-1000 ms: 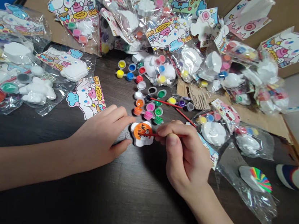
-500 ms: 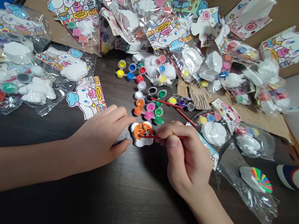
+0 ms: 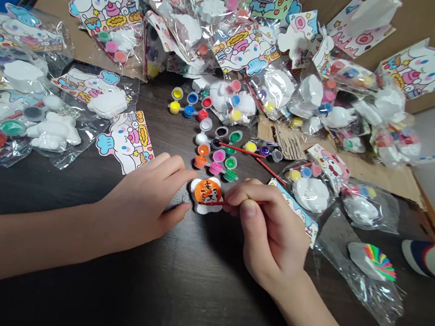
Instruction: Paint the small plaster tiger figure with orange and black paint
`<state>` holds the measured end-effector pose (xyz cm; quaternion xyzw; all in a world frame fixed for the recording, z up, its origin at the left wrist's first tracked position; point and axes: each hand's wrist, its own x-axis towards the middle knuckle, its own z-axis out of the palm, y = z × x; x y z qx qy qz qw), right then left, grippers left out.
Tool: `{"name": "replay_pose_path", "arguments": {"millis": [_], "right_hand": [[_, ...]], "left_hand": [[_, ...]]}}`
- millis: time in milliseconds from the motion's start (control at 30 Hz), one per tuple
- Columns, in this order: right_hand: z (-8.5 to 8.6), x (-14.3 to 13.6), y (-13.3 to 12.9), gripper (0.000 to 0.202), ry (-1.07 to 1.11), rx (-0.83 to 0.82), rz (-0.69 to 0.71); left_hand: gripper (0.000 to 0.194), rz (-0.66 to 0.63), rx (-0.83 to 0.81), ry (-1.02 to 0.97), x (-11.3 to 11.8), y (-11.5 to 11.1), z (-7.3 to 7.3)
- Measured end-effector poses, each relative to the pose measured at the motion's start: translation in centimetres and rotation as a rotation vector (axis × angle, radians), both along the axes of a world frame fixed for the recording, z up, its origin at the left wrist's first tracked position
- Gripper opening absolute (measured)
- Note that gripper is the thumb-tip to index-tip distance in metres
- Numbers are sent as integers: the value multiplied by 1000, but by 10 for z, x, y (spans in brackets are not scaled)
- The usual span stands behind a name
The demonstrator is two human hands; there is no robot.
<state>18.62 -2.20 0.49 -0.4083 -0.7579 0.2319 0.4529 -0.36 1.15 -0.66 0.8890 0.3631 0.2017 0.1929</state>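
A small white plaster animal figurine lies on the dark table, its round face painted orange with black markings. My right hand pinches a thin red paintbrush, whose tip is over the lower part of the face. At the figurine's left edge my left hand rests on the table, thumb and forefinger stretched apart; whether they touch the figurine is hard to tell. Just beyond the figurine stand open paint pots in orange, pink and green. Another red paintbrush lies with one end in the black pot.
Yellow, blue and red pots stand farther back. Bagged plaster figures with paints and printed cards crowd the back and left. A loose printed card lies beyond my left hand. At right are a plastic bag and a rainbow-painted piece.
The paintbrush tip has moved slightly down, toward the lower edge of the orange face, and my right hand has shifted a little with it. My left hand stays in place.
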Motion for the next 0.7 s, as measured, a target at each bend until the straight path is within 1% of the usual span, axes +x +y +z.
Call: {"name": "replay_pose_path", "arguments": {"millis": [233,333,433,533,700], "right_hand": [[-3,0,1,18,-23,49,-52],[-3,0,1,18,5,87,-65],[-3,0,1,18,55,100,-121],[-4,0,1,17,66,56,-173],[-7,0,1,15,81,-37,-173]], "left_hand": [[26,3,-9,5,0,0,0],[28,4,-6,10,0,0,1],[28,11,-4,21,0,0,1],[28,14,-5,25,0,0,1],[27,15,2,30,1,-1,1]]}}
